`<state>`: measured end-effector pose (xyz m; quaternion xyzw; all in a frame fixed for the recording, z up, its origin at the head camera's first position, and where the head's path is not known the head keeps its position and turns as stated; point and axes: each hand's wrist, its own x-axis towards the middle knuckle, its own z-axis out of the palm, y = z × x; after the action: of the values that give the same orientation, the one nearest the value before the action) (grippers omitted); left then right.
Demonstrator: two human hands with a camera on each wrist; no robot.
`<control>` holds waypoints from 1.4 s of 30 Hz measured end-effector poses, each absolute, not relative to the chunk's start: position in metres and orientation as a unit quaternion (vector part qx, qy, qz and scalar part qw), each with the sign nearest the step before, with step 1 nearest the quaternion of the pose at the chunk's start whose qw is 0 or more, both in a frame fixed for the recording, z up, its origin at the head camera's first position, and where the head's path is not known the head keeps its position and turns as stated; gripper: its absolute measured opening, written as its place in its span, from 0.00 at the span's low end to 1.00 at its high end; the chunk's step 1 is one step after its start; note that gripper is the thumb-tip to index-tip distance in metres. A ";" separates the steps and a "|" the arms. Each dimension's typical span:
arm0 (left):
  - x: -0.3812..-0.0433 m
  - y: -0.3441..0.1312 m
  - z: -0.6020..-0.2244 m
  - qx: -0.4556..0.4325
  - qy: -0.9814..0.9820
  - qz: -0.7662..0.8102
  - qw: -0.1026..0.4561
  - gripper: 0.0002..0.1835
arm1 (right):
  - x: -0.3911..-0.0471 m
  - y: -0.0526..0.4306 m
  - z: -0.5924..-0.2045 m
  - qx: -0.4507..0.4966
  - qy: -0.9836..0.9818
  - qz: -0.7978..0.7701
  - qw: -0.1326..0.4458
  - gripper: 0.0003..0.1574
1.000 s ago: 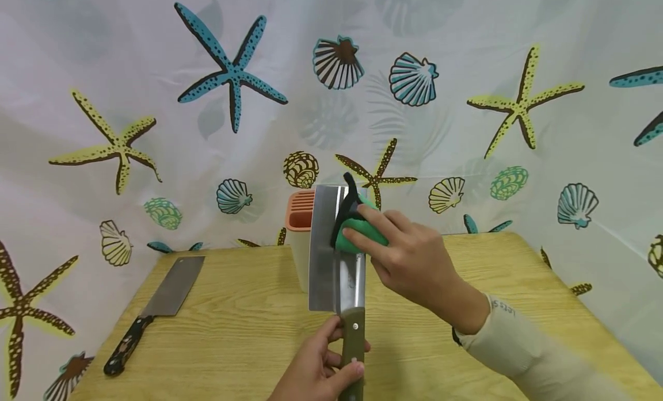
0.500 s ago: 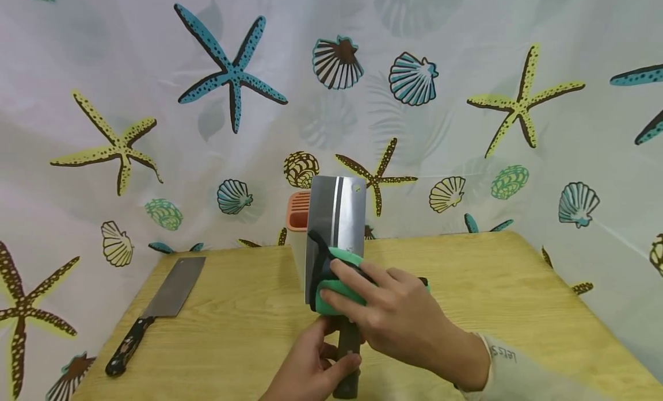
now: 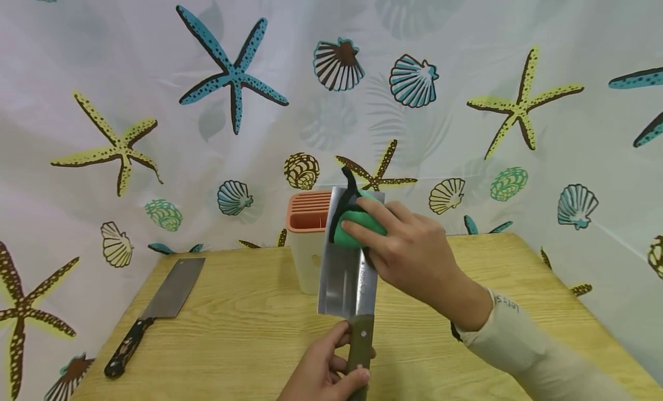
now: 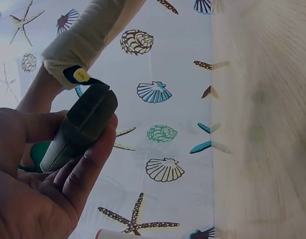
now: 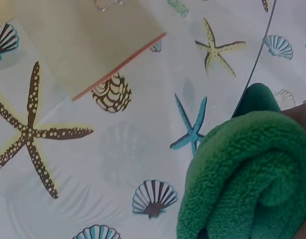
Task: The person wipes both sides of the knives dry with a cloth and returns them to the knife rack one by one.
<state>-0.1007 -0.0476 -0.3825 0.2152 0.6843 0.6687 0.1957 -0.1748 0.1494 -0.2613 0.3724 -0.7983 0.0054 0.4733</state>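
Cleaver (image 3: 344, 289) partly hides the holder (image 3: 305, 257); 1 black-handled knife (image 3: 168, 294) lies left.

1. Right sleeve (image 3: 536, 352): long, pale cream.
2. Small dark lettering (image 3: 507, 304) near cuff; "Lets" legible, remainder unclear.
3. Black band (image 3: 456, 332) at right wrist; yellow tag (image 4: 81, 74), marking unreadable.
4. Left hand (image 3: 327, 366), right hand (image 3: 411, 248): both bare.

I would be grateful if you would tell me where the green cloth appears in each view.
Head: cloth just right of centre, against the knife, in the right hand.
Left wrist: cloth, a patch at left, beside the handle.
Right wrist: cloth large at lower right.
Shared landmark: the shell-print curtain.
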 end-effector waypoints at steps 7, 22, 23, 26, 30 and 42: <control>-0.098 -0.045 -0.386 0.213 0.697 0.655 0.200 0.28 | -0.188 0.154 -0.251 0.348 -0.804 0.009 0.481 0.23; -0.101 -0.046 -0.384 0.185 0.693 0.667 0.202 0.29 | -0.173 0.138 -0.281 0.382 -0.794 -0.023 0.473 0.20; -0.101 -0.046 -0.383 0.185 0.693 0.667 0.201 0.30 | -0.171 0.137 -0.284 0.385 -0.794 -0.024 0.469 0.20; -0.102 -0.046 -0.383 0.184 0.697 0.666 0.194 0.30 | -0.167 0.134 -0.290 0.396 -0.794 -0.027 0.461 0.22; -0.103 -0.049 -0.384 0.185 0.698 0.668 0.179 0.32 | -0.161 0.128 -0.297 0.413 -0.789 -0.034 0.454 0.23; -0.106 -0.053 -0.386 0.195 0.714 0.661 0.123 0.30 | -0.152 0.120 -0.302 0.458 -0.768 -0.029 0.448 0.28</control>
<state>-0.1058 -0.0526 -0.3859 0.1949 0.7140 0.6610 0.1233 -0.1522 0.1202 -0.3018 0.4577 -0.7675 -0.0289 0.4479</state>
